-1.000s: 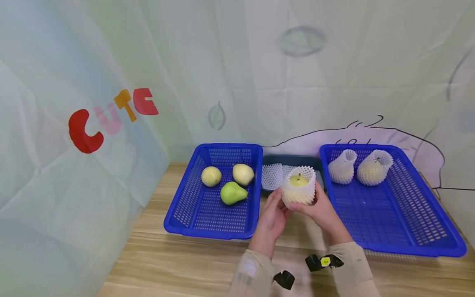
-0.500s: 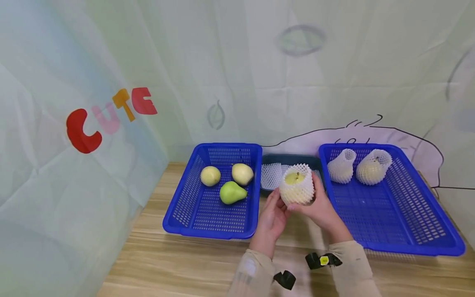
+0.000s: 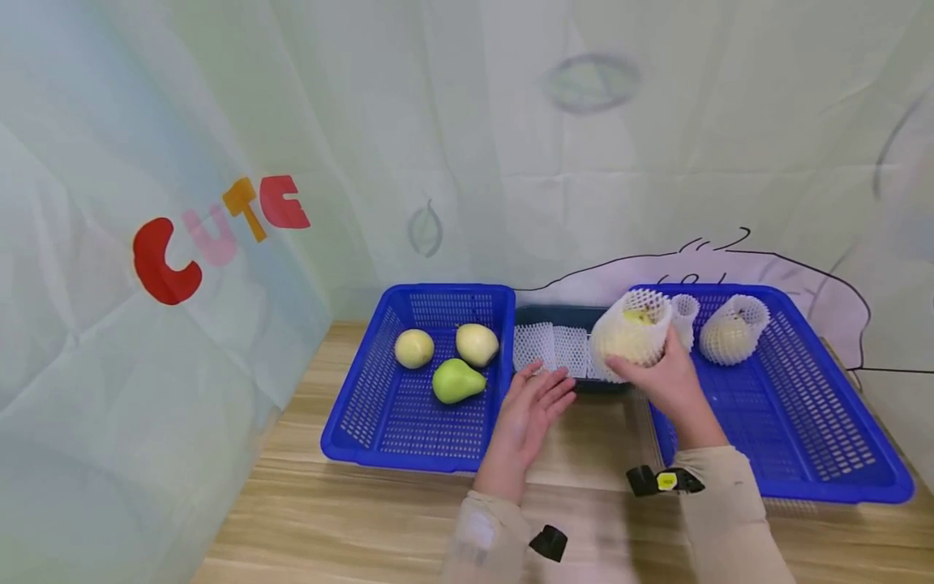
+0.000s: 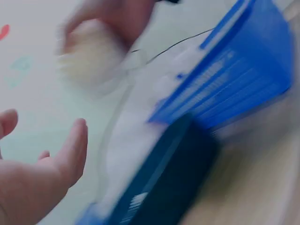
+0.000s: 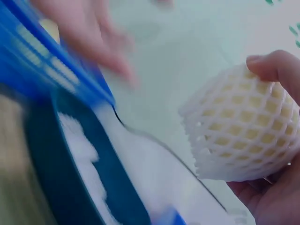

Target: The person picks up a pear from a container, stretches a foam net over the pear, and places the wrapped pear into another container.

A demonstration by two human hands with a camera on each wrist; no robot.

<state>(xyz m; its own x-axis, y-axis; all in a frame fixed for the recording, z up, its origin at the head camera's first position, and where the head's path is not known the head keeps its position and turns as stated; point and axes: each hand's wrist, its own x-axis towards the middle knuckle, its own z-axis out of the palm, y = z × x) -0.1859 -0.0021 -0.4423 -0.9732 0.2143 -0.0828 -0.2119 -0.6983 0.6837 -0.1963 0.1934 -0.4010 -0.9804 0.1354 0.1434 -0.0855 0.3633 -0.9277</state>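
Observation:
My right hand (image 3: 667, 377) grips a pear (image 3: 631, 331) wrapped in a white foam net, held up over the right end of the dark green tray (image 3: 609, 388). The right wrist view shows the thumb on one side of the netted pear (image 5: 246, 122) and fingers beneath it. My left hand (image 3: 527, 410) is open and holds nothing, fingers spread in front of the tray, close to the left blue basket (image 3: 417, 464). Flat white foam nets (image 3: 535, 345) lie in the tray. In the left wrist view the left hand (image 4: 42, 178) is apart from the blurred pear.
Two pale round pears (image 3: 413, 349) and a green pear (image 3: 457, 381) lie in the left basket. The right blue basket (image 3: 839, 491) holds two net-wrapped pears (image 3: 733, 331), one partly hidden behind my right hand's load. A printed cloth (image 3: 467, 146) hangs behind the wooden table (image 3: 350, 519).
The right hand has carried the netted pear up and to the right, toward the right basket. My left hand has let go of it and moved slightly left, its fingers spreading.

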